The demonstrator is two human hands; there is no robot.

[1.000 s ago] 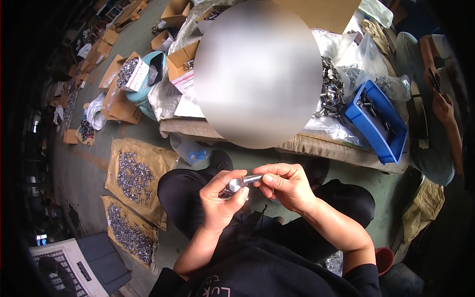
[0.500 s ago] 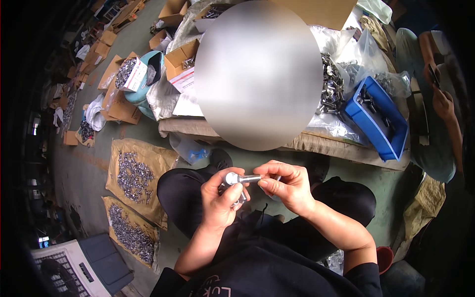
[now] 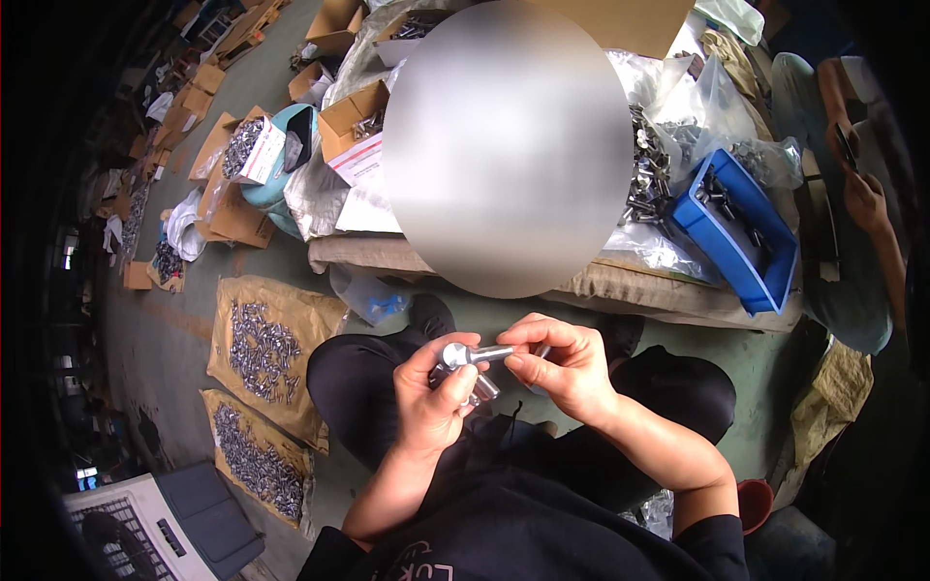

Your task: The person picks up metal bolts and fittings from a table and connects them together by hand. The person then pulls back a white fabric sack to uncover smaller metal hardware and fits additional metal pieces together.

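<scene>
So the metal part (image 3: pixel 484 355) is up in front of the person's body, over the gap between the legs, lying roughly sideways between both hands. It's a shiny silver thing with a rounded head on the left and a straight shank pointing right. The left hand (image 3: pixel 426 407) has the head end pinched between thumb and index finger, and its other fingers are curled around a few more silver pieces (image 3: pixel 484 389) just underneath. The right hand (image 3: pixel 572 373) is pinching the free end of the shank with thumb and fingertips, and another bit of metal peeks out by its fingers, too hidden to make out.

Past the knees there's a cloth-covered desk (image 3: pixel 630 288). A big blurry circle covers its middle, so can't tell what's there. Right of the blur is a heap of metal parts (image 3: pixel 647 169), then a tilted blue bin (image 3: pixel 715 254) with more parts inside. On the left side there's an open cardboard box (image 3: pixel 339 126), and beyond that a dark phone (image 3: pixel 303 131) on a teal stool (image 3: pixel 266 197).

Down on the floor, left of the person, two brown sheets (image 3: pixel 315 324) have loads of small metal pieces (image 3: pixel 262 349) spread over them.
</scene>
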